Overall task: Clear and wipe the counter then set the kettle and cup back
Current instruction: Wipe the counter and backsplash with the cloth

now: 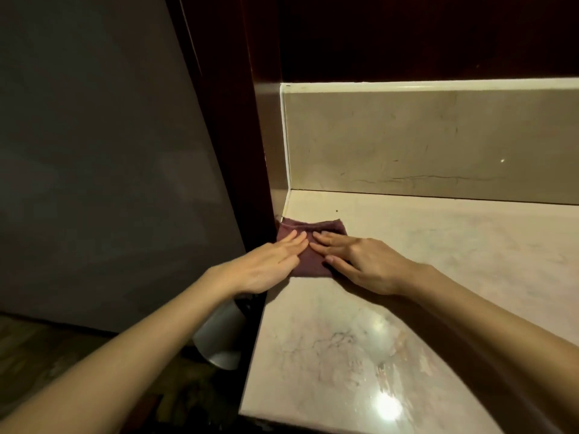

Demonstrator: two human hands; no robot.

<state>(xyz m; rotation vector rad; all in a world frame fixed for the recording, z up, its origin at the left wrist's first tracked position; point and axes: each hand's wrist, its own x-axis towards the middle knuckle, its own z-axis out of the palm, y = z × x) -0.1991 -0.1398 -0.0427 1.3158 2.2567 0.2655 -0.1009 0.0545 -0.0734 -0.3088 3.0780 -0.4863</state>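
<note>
A: Where is the cloth [308, 245]?

B: At 11 o'clock on the pale marble worktop [360, 346], tucked against the dark wooden panel [238, 151] on its left edge. Open stone runs from 12 to 4 o'clock.

A: And each grip?

B: Left hand [266, 266] and right hand [365, 264] lie flat, fingers straight, pressing the cloth.

A: The room?

B: Dim. A beige backsplash [423, 139] at 12, and a metal vessel [221, 336], maybe the kettle, below the worktop's left edge at 8.
</note>
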